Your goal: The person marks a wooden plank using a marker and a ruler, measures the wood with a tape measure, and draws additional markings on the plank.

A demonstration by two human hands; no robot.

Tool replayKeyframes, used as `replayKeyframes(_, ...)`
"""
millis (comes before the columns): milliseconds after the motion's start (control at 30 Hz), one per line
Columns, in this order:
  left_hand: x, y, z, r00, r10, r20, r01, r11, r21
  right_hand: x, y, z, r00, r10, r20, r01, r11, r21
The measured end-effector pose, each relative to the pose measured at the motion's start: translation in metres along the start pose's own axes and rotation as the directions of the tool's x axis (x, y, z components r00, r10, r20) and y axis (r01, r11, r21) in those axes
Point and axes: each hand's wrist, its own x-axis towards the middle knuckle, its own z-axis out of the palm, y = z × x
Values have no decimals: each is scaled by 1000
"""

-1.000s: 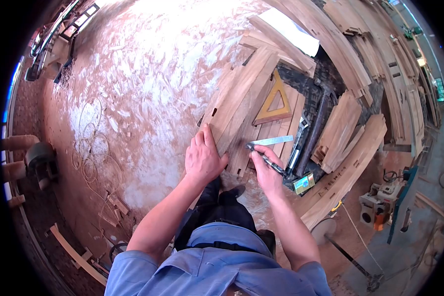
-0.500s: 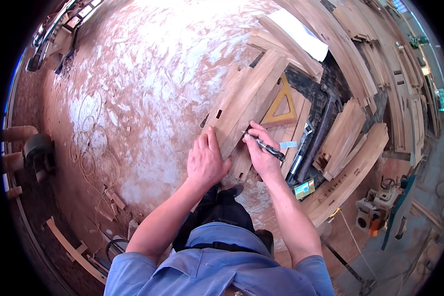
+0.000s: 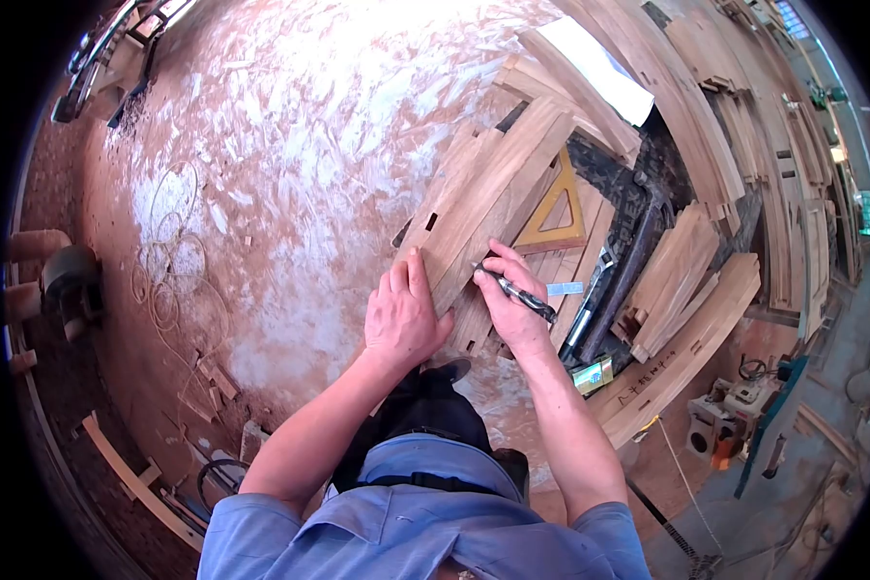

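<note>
My right hand point(image 3: 514, 307) is closed around a dark marker pen point(image 3: 530, 300). The pen's tip is at the face of a long wooden board point(image 3: 498, 188), which has a small rectangular slot cut in it. Fingers extended and thumb spread, my left hand point(image 3: 401, 314) lies flat on the near end of that board. To the right of the board is a yellow triangular set square point(image 3: 556, 217) on other wood pieces. A small pale metal plate point(image 3: 565, 288) lies just beyond my right hand.
A dark hammer-shaped tool point(image 3: 628, 261) lies on the right, near a small yellow-green box point(image 3: 593, 375). Stacked boards point(image 3: 681, 106) and a plank with handwriting point(image 3: 681, 358) line that side. Cord point(image 3: 169, 271) coils on the dusty floor, and a power tool point(image 3: 730, 411) stands at lower right.
The view has shifted slightly. My right hand and the pen have moved a little down and left over the board; my left hand stays in place.
</note>
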Motion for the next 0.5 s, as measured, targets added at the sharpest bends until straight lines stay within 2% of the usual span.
replayKeyframes(500, 1, 0, -1, 1000, -3, 7, 3, 1000, -3, -1, 0, 3, 1000, -12, 3, 13, 999, -29)
